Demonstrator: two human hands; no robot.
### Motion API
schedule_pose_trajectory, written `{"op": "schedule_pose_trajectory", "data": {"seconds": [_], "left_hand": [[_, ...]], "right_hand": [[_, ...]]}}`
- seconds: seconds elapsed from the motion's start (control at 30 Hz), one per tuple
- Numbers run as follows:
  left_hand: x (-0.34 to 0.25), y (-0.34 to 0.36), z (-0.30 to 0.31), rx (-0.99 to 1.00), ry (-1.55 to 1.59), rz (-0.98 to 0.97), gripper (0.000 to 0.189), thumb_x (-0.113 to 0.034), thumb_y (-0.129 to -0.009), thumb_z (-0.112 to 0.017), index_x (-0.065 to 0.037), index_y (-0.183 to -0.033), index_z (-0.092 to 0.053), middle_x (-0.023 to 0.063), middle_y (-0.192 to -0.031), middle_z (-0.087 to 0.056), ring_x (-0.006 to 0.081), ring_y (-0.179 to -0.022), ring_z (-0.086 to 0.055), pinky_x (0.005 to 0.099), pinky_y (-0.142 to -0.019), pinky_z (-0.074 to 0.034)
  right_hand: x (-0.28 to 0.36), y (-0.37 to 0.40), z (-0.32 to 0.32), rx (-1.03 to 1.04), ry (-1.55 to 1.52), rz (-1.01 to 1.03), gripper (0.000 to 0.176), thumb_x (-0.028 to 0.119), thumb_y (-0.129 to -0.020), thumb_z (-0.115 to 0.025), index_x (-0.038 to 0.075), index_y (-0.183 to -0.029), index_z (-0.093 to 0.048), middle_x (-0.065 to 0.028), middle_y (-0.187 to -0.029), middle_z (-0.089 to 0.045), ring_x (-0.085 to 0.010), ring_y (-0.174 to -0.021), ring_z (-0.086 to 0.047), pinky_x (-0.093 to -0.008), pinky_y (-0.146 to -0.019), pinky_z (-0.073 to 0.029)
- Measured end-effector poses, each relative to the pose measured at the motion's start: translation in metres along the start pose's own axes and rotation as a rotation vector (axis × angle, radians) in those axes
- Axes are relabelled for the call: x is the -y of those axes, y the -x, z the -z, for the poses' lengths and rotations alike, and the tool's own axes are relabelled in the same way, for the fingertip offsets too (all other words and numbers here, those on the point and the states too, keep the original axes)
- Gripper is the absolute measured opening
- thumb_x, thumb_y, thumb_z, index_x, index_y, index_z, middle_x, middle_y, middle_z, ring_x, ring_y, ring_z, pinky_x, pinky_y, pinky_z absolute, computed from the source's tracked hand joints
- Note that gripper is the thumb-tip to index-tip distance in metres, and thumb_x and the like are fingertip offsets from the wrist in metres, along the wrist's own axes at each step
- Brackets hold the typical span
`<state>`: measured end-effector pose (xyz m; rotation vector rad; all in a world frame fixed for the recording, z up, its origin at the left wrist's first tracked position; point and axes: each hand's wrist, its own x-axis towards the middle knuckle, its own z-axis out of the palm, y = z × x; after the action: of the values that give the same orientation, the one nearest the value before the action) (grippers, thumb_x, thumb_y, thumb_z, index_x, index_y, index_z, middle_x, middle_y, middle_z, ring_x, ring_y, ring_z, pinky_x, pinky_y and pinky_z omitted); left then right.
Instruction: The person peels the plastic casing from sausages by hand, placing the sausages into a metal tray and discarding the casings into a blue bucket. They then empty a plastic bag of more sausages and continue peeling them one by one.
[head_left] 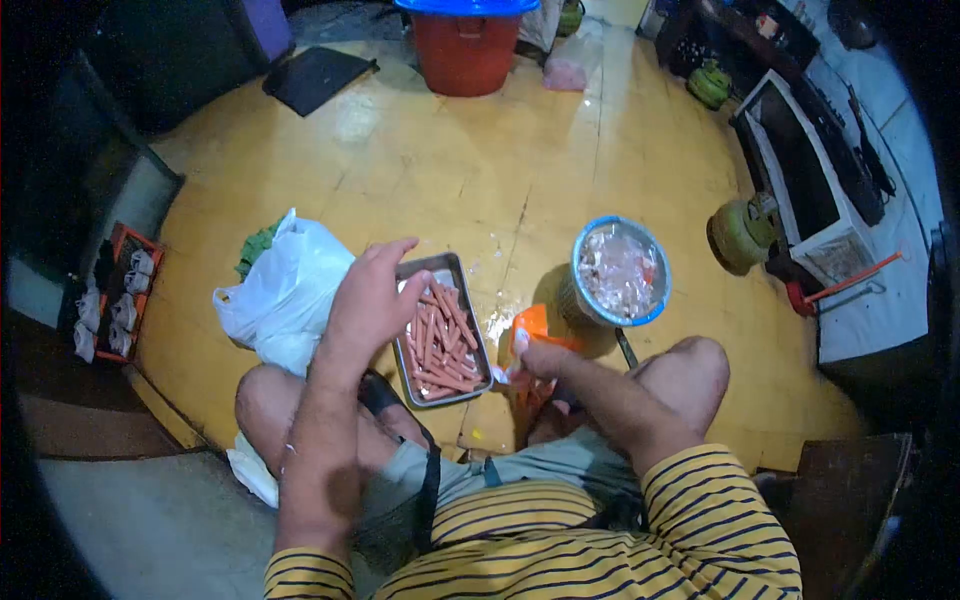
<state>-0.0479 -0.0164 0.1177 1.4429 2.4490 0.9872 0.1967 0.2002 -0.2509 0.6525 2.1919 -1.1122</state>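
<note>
My left hand (372,302) hovers at the left rim of a metal tray (484,372), thumb and fingers apart, and nothing shows in its grasp. Several thin pink sausages (440,345) lie heaped in the tray. Right of the tray, my right hand (541,360) is closed on an orange plastic packet (532,322), which hangs down between my feet. How much the packet contains is hidden. Beside my left forearm sits a knotted white plastic bag (292,285), with green leaves (258,247) poking out behind it.
A blue-rimmed basket of plastic waste (622,272) stands near my right knee. Gas cylinders (742,235) are farther right. A red tub (465,55) with a blue top stands at the back, and an orange crate (130,290) is at left.
</note>
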Motion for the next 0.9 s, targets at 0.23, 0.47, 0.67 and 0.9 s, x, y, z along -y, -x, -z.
{"op": "schedule_pose_trajectory", "data": {"seconds": [0.23, 0.47, 0.67, 0.9], "left_hand": [[-0.009, -0.003, -0.009, 0.047, -0.009, -0.024, 0.041, -0.019, -0.084, -0.067, 0.002, -0.118, -0.058, 0.0216, -0.113, -0.063, 0.0338, -0.106, -0.061, 0.0394, -0.092, -0.048], [-0.012, -0.001, -0.026, 0.137, 0.022, 0.008, 0.040, -0.020, -0.084, -0.066, 0.000, -0.118, -0.059, 0.0206, -0.108, -0.063, 0.0348, -0.101, -0.061, 0.0407, -0.088, -0.049], [-0.008, 0.001, -0.041, 0.147, 0.035, -0.053, 0.041, -0.023, -0.083, -0.067, -0.002, -0.118, -0.059, 0.0191, -0.104, -0.064, 0.0340, -0.096, -0.062, 0.0406, -0.085, -0.050], [-0.042, 0.017, -0.079, 0.139, 0.363, -0.092, 0.037, -0.021, -0.084, -0.069, -0.001, -0.115, -0.062, 0.0169, -0.104, -0.067, 0.0292, -0.094, -0.066, 0.0376, -0.082, -0.052]], "right_hand": [[0.095, 0.100, 0.116, -0.122, 0.308, 0.173, 0.022, 0.020, -0.082, -0.062, 0.009, -0.099, -0.070, -0.0173, -0.088, -0.069, -0.0317, -0.082, -0.068, -0.0404, -0.073, -0.053], [0.104, 0.112, 0.125, -0.256, 0.316, 0.060, 0.027, 0.022, -0.084, -0.059, 0.002, -0.098, -0.067, -0.0202, -0.091, -0.068, -0.0373, -0.086, -0.066, -0.0442, -0.078, -0.052], [0.134, 0.123, 0.142, -0.474, 0.156, 0.116, 0.030, 0.027, -0.081, -0.062, 0.000, -0.093, -0.067, -0.0216, -0.085, -0.068, -0.0380, -0.078, -0.066, -0.0445, -0.071, -0.052], [0.206, 0.214, 0.174, -0.454, -0.133, 0.533, 0.020, 0.019, -0.088, -0.065, -0.001, -0.094, -0.065, -0.0093, -0.083, -0.069, -0.0167, -0.077, -0.067, -0.0326, -0.066, -0.053]]}}
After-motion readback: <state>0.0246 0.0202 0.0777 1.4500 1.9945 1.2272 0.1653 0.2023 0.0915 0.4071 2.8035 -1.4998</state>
